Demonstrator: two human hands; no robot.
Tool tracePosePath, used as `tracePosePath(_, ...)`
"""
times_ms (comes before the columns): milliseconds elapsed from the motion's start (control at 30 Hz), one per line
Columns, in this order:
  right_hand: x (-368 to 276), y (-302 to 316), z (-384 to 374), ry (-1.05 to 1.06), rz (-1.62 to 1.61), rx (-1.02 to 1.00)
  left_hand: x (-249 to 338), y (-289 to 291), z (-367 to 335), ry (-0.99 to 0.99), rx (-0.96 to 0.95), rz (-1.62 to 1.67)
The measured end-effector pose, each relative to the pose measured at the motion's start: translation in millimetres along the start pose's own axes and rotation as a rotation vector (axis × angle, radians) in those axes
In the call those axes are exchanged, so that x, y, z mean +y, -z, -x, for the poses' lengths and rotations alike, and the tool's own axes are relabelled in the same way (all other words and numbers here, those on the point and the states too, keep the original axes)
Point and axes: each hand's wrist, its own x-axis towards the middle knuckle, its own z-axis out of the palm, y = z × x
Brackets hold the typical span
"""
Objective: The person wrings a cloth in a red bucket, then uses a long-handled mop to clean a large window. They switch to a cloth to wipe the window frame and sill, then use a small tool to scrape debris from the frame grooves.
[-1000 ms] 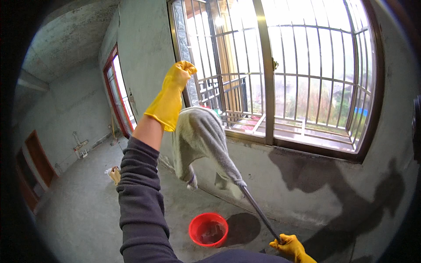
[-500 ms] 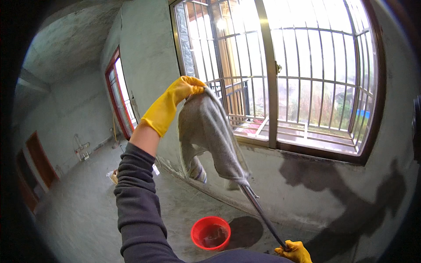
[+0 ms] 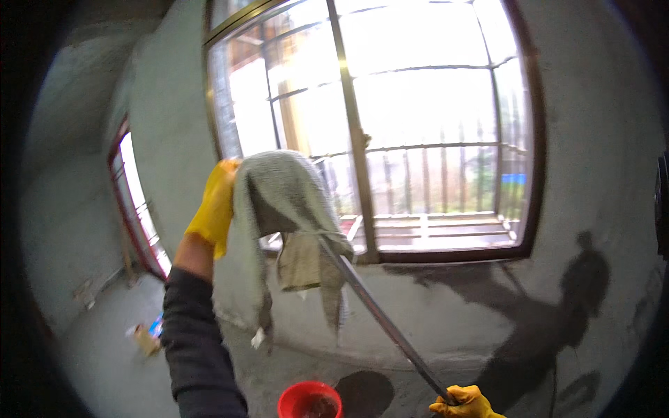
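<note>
A grey cloth hangs draped over the upper end of a dark grey pole. My left hand, in a yellow rubber glove, is raised and closed on the cloth's upper left edge. Its fingertips are partly hidden by the fabric. Loose corners of the cloth droop below the pole's end. At the lower right, my right hand, also in a yellow glove, is wrapped round the pole's lower end. The pole slants from there up to the left, in front of the window.
A sliding window with metal bars outside fills the wall ahead. Below stands a red basin with murky liquid, on the concrete floor. Small litter lies at left, near a red-framed door. Shadows fall on the right wall.
The view has shifted to the right. The pole's end has risen, and the cloth now drapes over it instead of being stretched up from it. My left hand has moved lower beside it.
</note>
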Motion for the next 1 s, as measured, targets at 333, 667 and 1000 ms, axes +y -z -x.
tracePosePath(333, -62, 24, -63, 0.21, 0.091, 0.133, 93, -73, 24, -0.479, 0.276, 0.177)
tracePosePath(667, -64, 55, -39, 0.233, -0.198, 0.119, 55, -103, -36, 0.3, 0.311, 1.261)
tracePosePath(1000, -45, 65, 3, 0.075, -0.157, 0.135, -4, -108, -109, 0.561, 0.604, 0.483)
